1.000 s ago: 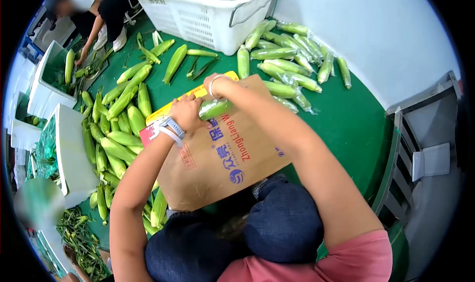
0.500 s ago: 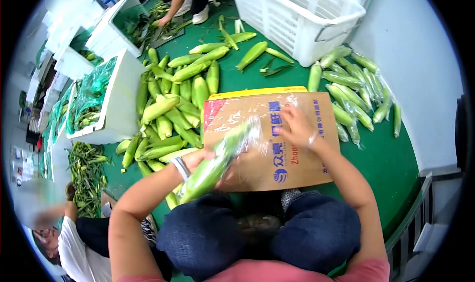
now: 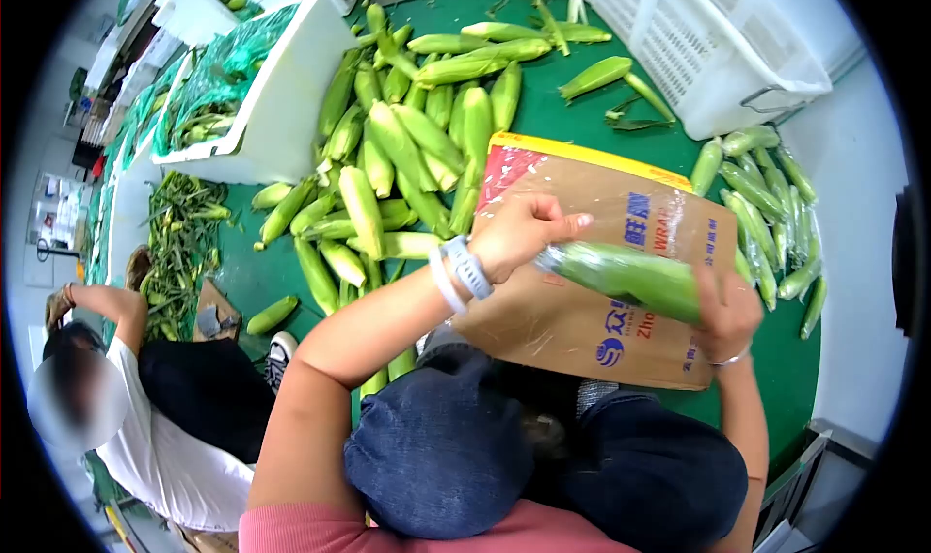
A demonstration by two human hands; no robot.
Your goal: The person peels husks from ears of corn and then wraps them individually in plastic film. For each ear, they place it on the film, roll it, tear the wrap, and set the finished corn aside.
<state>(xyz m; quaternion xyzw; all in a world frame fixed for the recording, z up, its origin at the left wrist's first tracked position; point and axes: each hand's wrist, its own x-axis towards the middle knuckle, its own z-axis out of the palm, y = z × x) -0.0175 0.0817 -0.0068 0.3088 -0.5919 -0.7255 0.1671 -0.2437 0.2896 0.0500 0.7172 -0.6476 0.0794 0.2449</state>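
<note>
A green ear of corn in clear film (image 3: pixel 626 280) lies slantwise over a brown printed cardboard box (image 3: pixel 543 325) on my lap. My right hand (image 3: pixel 725 316) is wrapped round the corn's right end. Beside its left end is my left hand (image 3: pixel 519 235), thumb stretched out and the other fingers curled; whether it pinches the film is hidden. Unwrapped corn (image 3: pixel 398 146) is heaped on the green floor beyond the box to the left. Film-wrapped corn (image 3: pixel 766 204) lies in a pile to the right of the box.
At the upper right stands a white plastic crate (image 3: pixel 698 59). White foam boxes (image 3: pixel 291 88) with green bags are at the upper left. A person in a white shirt (image 3: pixel 165 456) sits at the lower left near a husk pile (image 3: pixel 179 252).
The wrapped corn has moved from the left side to the right over the box. My right hand has closed round it, and my left hand has left its body. The view has shifted.
</note>
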